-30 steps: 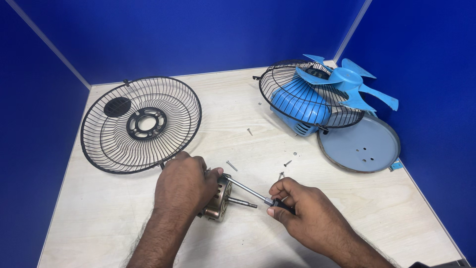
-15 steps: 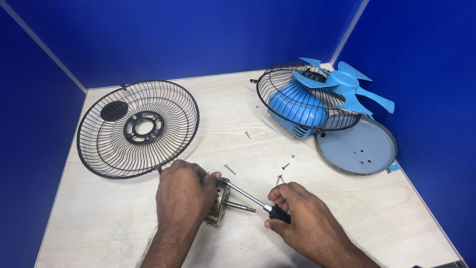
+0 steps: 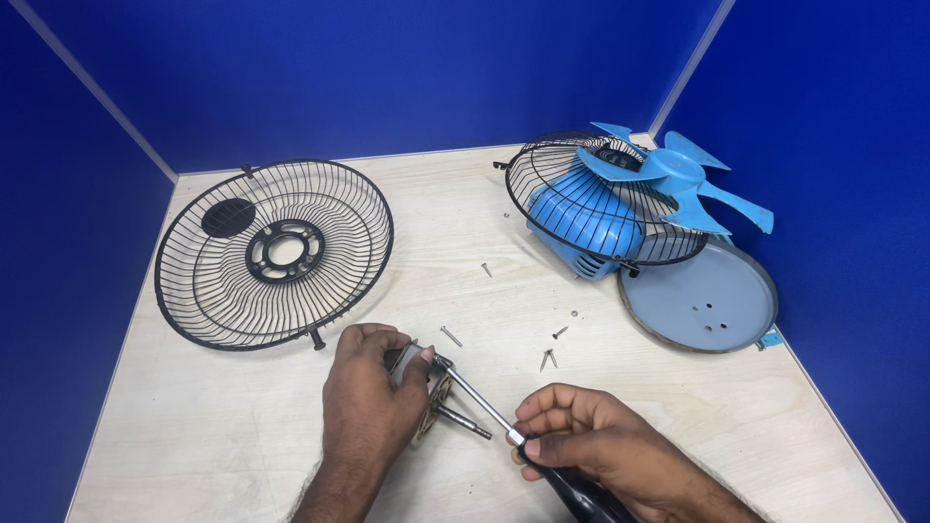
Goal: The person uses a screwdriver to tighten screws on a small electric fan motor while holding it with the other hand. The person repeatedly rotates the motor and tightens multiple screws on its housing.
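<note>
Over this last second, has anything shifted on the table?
Barely. The left hand still grips the motor, and the right hand keeps the screwdriver tip on it. The black grille, blue fan parts and loose screws stayed put.

Beyond my left hand (image 3: pixel 373 412) the black wire guard (image 3: pixel 274 254) blocks the way. Ahead of my right hand (image 3: pixel 591 446) lie loose screws (image 3: pixel 548 358); further right stands the blue round base (image 3: pixel 699 302). Between them, bare table (image 3: pixel 455 223) gives passage.

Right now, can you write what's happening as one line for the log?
left hand: holds fan motor | right hand: holds screwdriver, tip at motor | table: wire guard, loose screws
</note>
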